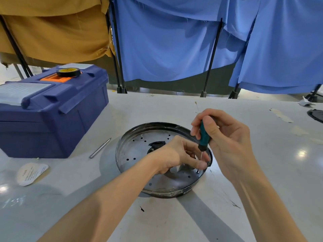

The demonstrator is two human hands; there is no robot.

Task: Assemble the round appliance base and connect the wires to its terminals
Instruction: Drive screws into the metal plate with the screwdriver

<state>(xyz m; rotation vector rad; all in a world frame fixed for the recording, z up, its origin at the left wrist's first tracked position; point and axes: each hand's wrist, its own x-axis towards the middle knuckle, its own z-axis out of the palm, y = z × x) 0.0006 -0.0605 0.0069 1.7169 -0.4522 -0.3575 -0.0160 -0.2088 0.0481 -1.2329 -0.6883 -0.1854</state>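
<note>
Head view: right hand (225, 135) grips screwdriver (204, 137) on a screw (197, 171) by the right rim of the base (139, 147) on the table (157, 105), left hand (176, 154) curled at its tip, hold unclear; best keep shaft upright, pressing while turning.

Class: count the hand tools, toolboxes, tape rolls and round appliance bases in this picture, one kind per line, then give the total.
Hand tools: 2 (teal-handled screwdriver, thin metal rod)
Toolboxes: 1 (blue toolbox)
Tape rolls: 1 (black tape roll, on the toolbox lid)
Round appliance bases: 1 (round metal base)
Total: 5
</note>
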